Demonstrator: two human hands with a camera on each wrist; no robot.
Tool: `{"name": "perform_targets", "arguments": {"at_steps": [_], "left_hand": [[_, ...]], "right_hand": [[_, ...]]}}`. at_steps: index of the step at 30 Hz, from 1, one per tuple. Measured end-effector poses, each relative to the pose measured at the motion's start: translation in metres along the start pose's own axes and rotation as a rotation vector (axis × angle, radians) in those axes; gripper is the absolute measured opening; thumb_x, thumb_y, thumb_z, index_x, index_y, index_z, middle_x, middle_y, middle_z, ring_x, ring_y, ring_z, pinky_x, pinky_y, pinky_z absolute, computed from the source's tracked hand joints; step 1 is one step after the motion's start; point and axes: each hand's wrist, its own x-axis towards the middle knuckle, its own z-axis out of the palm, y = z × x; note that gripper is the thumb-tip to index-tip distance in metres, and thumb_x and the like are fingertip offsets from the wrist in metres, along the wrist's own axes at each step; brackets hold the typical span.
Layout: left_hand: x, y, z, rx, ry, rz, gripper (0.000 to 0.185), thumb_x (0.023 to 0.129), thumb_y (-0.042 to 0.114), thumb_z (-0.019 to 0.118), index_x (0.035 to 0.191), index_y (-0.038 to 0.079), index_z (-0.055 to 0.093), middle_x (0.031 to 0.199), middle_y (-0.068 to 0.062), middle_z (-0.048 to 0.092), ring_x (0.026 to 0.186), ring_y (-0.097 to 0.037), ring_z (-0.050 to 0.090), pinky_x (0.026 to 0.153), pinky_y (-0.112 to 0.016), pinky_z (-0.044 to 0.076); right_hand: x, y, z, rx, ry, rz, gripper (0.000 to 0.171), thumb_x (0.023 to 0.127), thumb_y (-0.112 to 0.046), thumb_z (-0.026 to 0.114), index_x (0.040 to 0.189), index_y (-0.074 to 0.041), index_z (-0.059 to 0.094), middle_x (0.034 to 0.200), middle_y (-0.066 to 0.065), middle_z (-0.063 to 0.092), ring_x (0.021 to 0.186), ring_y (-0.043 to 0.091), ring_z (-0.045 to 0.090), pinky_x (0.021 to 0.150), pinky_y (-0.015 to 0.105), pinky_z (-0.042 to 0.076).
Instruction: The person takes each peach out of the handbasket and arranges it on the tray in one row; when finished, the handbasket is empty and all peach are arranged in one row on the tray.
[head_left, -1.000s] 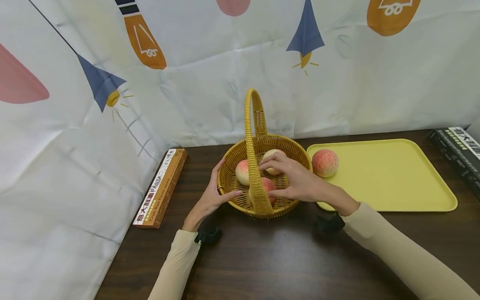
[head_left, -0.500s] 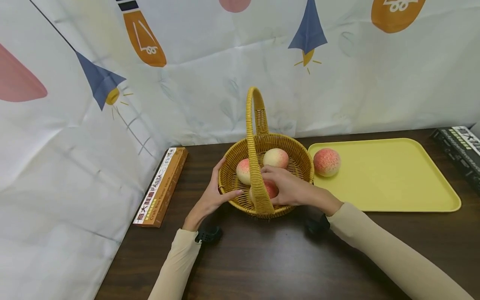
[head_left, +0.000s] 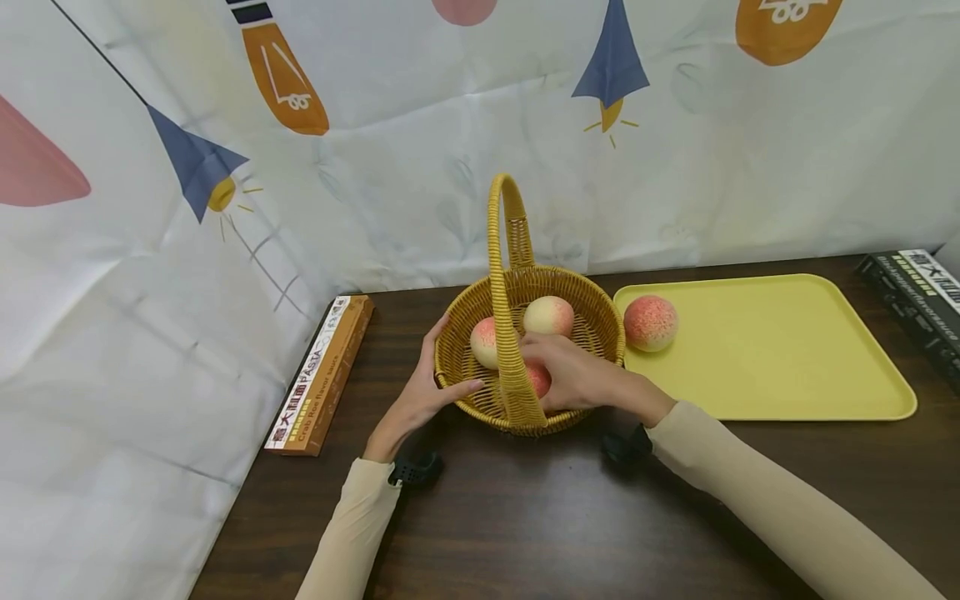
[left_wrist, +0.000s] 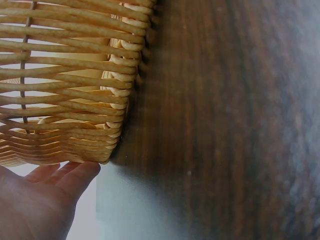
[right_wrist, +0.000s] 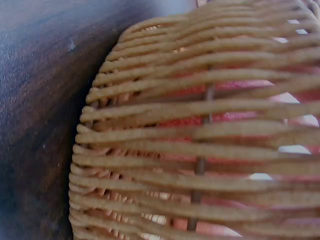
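A yellow wicker basket [head_left: 597, 310] with a tall arched handle stands on the dark table. My left hand [head_left: 417, 398] holds its left side, thumb over the rim; in the left wrist view the fingers [left_wrist: 80, 180] lie against the outside of the weave. Inside the basket, my right hand [head_left: 576, 371] grips a red-and-cream peach [head_left: 538, 380], partly hidden by the handle and the fingers. Two more peaches lie in there, one at the left [head_left: 484, 343] and one at the back [head_left: 548, 316]. Red shows through the basket wall [right_wrist: 150, 110] in the right wrist view.
A yellow tray [head_left: 780, 350] sits right of the basket, with another peach [head_left: 650, 323] at its left end. An orange pasta box [head_left: 330, 379] lies at the left, a black box [head_left: 915, 304] at the far right. Patterned cloth hangs behind.
My right hand has come down and left into the basket, and its fingers have closed round the front peach. The left hand has stayed on the rim.
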Motion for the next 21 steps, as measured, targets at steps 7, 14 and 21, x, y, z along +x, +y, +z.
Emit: {"name": "perform_targets", "arguments": {"at_steps": [7,14,21], "left_hand": [[0.0,0.001,0.0,0.006,0.004,-0.007,0.117,0.087,0.043,0.085,0.169,0.027,0.003,0.171,-0.012,0.015,0.152,-0.034,0.03,0.117,-0.058,0.033],[0.001,0.002,-0.002,0.016,0.006,0.007,0.116,0.087,0.045,0.085,0.169,0.029,0.004,0.172,-0.01,0.013,0.154,-0.035,0.027,0.117,-0.06,0.031],[-0.001,0.002,0.0,0.03,0.006,0.0,0.115,0.089,0.041,0.084,0.169,0.027,0.003,0.172,-0.011,0.011,0.154,-0.034,0.027,0.118,-0.058,0.031]], "right_hand": [[-0.013,-0.002,-0.02,0.059,0.119,0.062,0.057,0.071,-0.017,0.097,0.123,-0.009,0.074,0.119,0.005,0.067,0.113,0.024,0.061,0.095,0.045,0.052],[-0.04,-0.009,-0.064,0.225,0.275,0.1,0.057,0.074,-0.008,0.096,0.125,-0.011,0.073,0.129,0.006,0.061,0.117,0.026,0.059,0.087,0.042,0.059],[-0.09,-0.004,-0.098,0.195,0.405,0.139,0.063,0.073,0.003,0.094,0.13,-0.01,0.07,0.133,0.001,0.058,0.121,0.014,0.053,0.088,0.021,0.055]]}}
